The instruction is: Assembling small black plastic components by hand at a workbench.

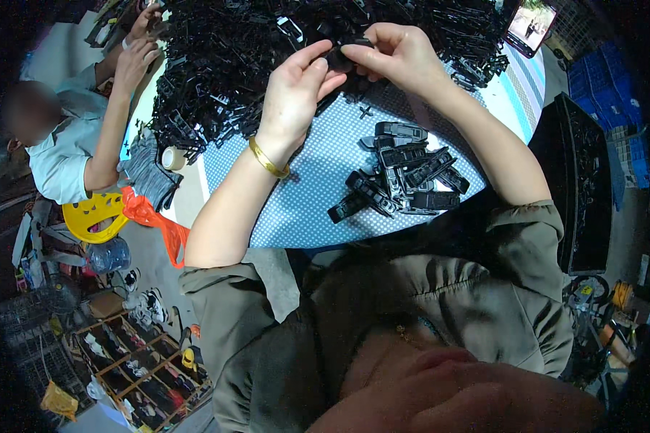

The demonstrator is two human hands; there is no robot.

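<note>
Table [285,213]: patterned cover, right before me.
Heap of black parts [213,68]: spread across the far side, banked high.
Black clip pile [412,169]: near side, right of centre.
Right hand [404,61]: mine, far side; thumb and fingers closed in a pinch on the black piece [339,60].
Left hand [296,90]: mine, half-curled, fingertips around the same piece's left; can't tell how firmly.
Phone [532,27]: far right, screen lit.
Black piece: between my hands, just before the heap.
</note>
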